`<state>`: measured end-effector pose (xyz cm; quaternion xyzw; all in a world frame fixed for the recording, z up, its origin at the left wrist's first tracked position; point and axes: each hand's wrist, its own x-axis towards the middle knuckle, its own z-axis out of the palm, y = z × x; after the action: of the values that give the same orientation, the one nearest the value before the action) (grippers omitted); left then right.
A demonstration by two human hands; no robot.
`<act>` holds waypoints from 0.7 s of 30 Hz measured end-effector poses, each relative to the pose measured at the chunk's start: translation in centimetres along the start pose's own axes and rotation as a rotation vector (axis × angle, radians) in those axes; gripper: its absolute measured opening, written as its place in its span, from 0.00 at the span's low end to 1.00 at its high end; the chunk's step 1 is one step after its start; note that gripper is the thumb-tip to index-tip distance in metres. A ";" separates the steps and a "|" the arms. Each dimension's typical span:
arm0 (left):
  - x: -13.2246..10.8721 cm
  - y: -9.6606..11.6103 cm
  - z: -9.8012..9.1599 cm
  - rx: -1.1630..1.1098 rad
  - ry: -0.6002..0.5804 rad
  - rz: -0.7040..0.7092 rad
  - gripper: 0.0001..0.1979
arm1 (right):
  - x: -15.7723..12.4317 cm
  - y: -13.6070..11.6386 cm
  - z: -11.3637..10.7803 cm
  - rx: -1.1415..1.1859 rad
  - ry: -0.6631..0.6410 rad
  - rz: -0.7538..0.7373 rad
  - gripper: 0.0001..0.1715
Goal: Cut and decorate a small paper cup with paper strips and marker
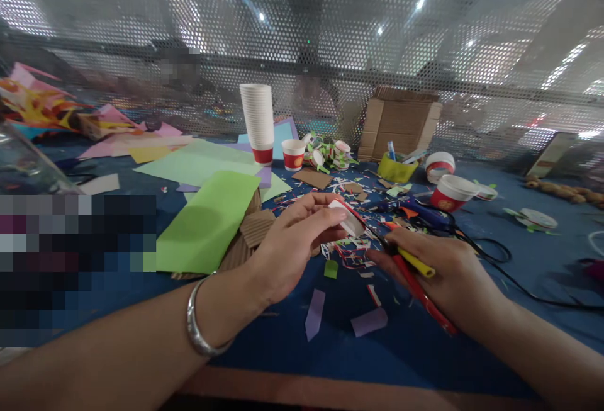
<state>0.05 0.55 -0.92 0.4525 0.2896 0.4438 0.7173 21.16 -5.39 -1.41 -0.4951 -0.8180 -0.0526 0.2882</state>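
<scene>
Between the thumb and fingers of my left hand (302, 231) is a white-and-red piece of paper cup (348, 217). My right hand (434, 260) is closed around a hand cutter with one red and one yellow handle (415, 260). The cutter's dark tip meets the right edge of the cup piece; its blades are mostly hidden. Beneath both hands lie shredded red and white paper scraps (352, 253). A small green scrap (331, 269) and purple paper strips (315, 315) rest on the blue table nearer me.
Left of my hands lies green paper (212, 222) over cardboard. Behind stand stacked paper cups (257, 121) and a single cup (293, 154). A blue glue gun (425, 213) with its black cable, a tipped-up cup (453, 194) and a yellow-green holder (397, 168) are at right.
</scene>
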 end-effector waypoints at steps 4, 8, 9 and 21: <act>0.1 -0.1 0.1 -0.013 -0.033 -0.015 0.14 | 0.0 0.2 0.1 0.016 0.003 0.010 0.19; -0.1 -0.5 0.0 0.042 -0.039 0.075 0.17 | 0.0 0.2 0.0 0.042 0.004 0.034 0.19; -0.1 -0.6 -0.1 0.066 -0.047 0.086 0.18 | 0.0 0.2 -0.1 0.041 -0.004 0.039 0.19; -0.1 -0.4 -0.4 0.224 -0.082 0.071 0.23 | 0.3 -0.2 -0.6 0.073 -0.018 -0.005 0.19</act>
<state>-0.18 0.49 -1.43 0.5574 0.2917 0.4151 0.6572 21.16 -5.42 -0.71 -0.4826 -0.8232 -0.0192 0.2985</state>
